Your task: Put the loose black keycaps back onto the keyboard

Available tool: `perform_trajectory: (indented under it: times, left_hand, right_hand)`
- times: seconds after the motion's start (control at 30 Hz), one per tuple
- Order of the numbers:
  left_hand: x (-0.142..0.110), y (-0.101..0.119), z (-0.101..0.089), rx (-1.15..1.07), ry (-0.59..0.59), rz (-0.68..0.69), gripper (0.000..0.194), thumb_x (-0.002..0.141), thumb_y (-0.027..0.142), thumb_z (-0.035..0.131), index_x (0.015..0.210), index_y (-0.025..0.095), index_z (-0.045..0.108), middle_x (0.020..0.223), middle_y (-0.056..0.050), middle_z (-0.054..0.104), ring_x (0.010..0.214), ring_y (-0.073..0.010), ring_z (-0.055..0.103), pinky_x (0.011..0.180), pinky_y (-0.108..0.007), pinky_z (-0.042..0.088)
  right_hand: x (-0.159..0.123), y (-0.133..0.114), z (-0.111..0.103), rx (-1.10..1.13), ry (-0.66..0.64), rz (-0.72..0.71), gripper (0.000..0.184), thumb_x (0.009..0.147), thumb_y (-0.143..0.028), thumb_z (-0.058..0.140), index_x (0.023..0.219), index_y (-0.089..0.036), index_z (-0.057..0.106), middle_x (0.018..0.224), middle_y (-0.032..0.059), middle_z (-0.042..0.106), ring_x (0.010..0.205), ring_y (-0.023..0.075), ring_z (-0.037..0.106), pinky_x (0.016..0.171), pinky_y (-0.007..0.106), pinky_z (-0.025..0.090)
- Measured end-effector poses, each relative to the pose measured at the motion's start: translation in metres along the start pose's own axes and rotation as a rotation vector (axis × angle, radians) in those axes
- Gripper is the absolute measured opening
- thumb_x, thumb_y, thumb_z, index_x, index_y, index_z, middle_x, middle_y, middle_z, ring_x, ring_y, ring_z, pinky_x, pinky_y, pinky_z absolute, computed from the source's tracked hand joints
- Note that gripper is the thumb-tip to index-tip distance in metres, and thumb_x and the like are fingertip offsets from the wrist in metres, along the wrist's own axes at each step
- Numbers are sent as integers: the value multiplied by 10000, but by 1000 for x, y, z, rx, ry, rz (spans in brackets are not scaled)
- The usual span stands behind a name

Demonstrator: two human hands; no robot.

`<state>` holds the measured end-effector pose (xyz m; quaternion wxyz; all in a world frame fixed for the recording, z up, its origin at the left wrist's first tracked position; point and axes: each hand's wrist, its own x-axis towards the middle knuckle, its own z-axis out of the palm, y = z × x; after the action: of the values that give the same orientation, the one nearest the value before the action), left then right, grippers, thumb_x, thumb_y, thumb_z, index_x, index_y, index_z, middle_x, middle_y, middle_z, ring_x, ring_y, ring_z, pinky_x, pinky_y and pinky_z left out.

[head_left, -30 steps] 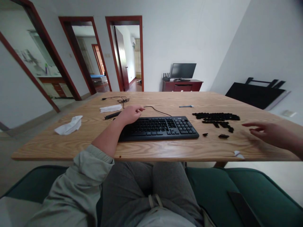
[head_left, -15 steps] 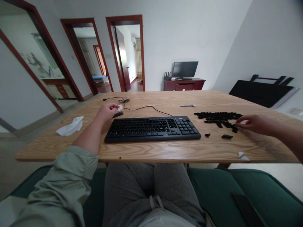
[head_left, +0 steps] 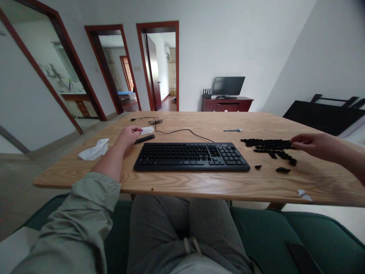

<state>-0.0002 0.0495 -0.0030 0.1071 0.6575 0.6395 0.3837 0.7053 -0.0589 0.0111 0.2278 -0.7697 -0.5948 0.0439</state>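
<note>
As our right hand (head_left: 316, 146), its grip unclear, hovers at the black keycaps (head_left: 268, 144), our unclenched left hand (head_left: 129, 136) rests beside a white tissue (head_left: 147, 130), the keyboard (head_left: 191, 156) between them, bare table (head_left: 199, 183) along the near edge.

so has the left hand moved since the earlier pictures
yes, leftward: earlier the left hand was over the top left corner of the keyboard, and now it is past the keyboard's left end

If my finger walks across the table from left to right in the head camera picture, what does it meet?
tissue → left hand → keyboard → loose keycaps → right hand
</note>
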Motion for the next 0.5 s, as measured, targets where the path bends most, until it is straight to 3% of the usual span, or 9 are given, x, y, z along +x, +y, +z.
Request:
perform_trajectory:
  times: [0.13,0.3,0.4,0.5]
  left_hand:
    - [-1,2,8,60,-23,84,338,772,287,541,972,153,779,720,-40,678,575,-159,495,559,-273,347]
    - [-3,0,5,49,-5,95,330,769,284,542,962,156,777,813,-58,724,664,-182,568,619,-268,408]
    - [-3,-2,4,36,8,109,313,769,288,542,936,157,773,863,-66,738,743,-202,609,704,-278,447]
    - [-2,-3,5,41,-6,115,320,775,287,527,944,158,766,880,-69,738,777,-210,621,735,-288,456]
  right_hand:
    - [-15,-103,10,174,14,-202,445,821,-563,650,936,-160,798,922,190,743,737,198,632,752,402,448]
    - [-40,-239,63,412,-313,-571,515,811,-625,631,1032,-187,790,904,100,746,752,196,625,673,327,486]
    - [-43,-286,101,519,-378,-651,479,839,-577,622,1035,-171,785,901,78,757,753,184,629,664,303,479]
    - [-40,-311,128,439,-386,-689,344,870,-444,616,988,-177,800,900,63,774,750,182,647,677,295,481]
